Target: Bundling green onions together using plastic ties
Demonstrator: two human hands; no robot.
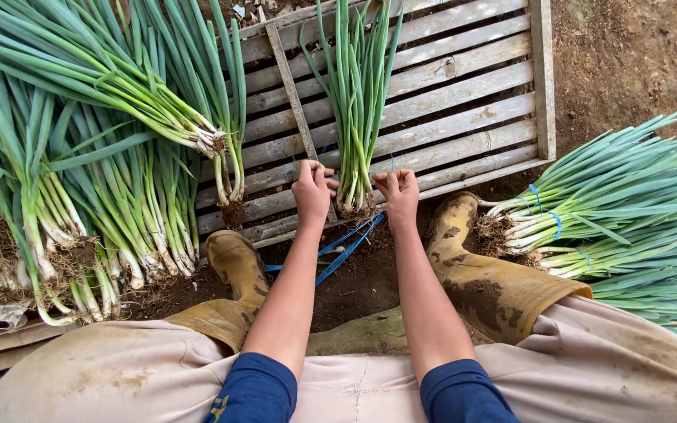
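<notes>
A small bunch of green onions (356, 102) lies on a grey wooden pallet (464, 94), roots toward me. My left hand (313, 190) and my right hand (398, 192) close in on either side of its white base near the muddy roots. Each hand pinches something thin at the bunch; a blue tie strand (346, 244) trails from under the roots toward the soil between my boots. Whether the fingers grip the tie or the stalks cannot be told.
A big heap of loose green onions (80, 157) lies on the left. Tied bundles with blue bands (613, 211) lie on the right. My muddy rubber boots (237, 262) stand on dark soil at the pallet's edge.
</notes>
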